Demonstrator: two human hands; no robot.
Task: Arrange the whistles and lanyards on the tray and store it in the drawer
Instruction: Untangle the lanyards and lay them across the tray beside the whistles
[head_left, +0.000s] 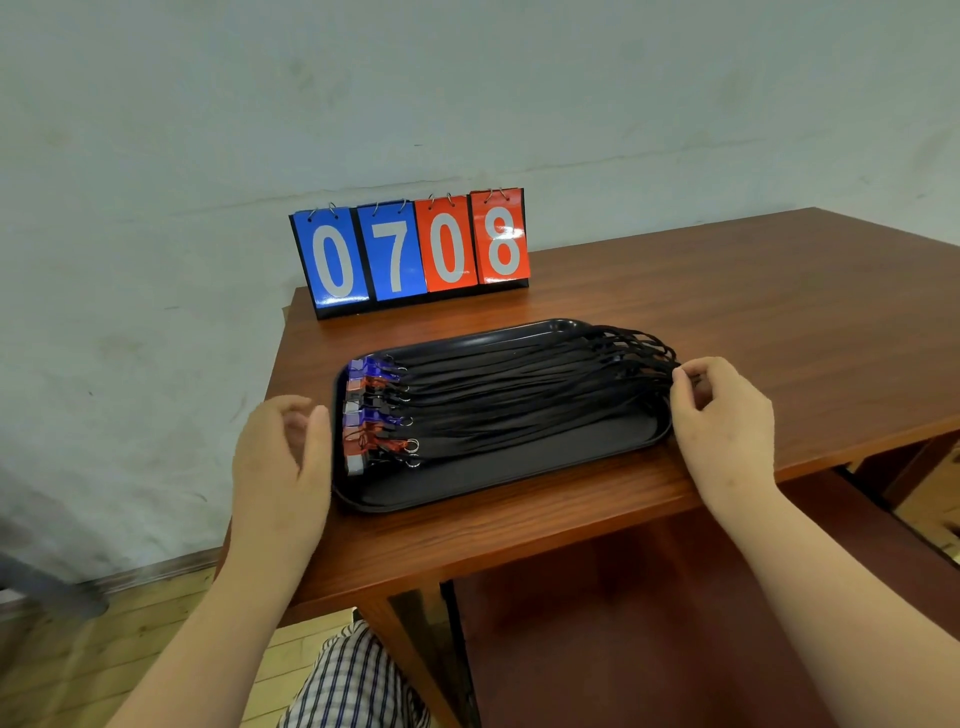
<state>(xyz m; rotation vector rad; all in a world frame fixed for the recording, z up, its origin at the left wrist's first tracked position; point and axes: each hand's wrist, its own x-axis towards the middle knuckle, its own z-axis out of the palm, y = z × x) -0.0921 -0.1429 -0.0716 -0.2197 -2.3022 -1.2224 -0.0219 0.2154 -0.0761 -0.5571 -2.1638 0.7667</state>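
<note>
A black oval tray (498, 480) lies on the brown wooden table (753, 312). Several whistles (366, 410), blue, red and black, sit in a row at the tray's left end. Their black lanyards (530, 400) stretch side by side to the right, and the loop ends hang over the tray's right rim. My right hand (719, 415) is at that rim, its fingertips pinching the lanyard loops. My left hand (283, 457) hovers just left of the tray's left end with curled fingers apart, holding nothing.
A flip scoreboard (410, 252) reading 0708 stands at the table's back edge against the wall. An open wooden drawer (649, 623) extends under the table's front edge, below the tray. A checked garment (358, 680) shows at the bottom.
</note>
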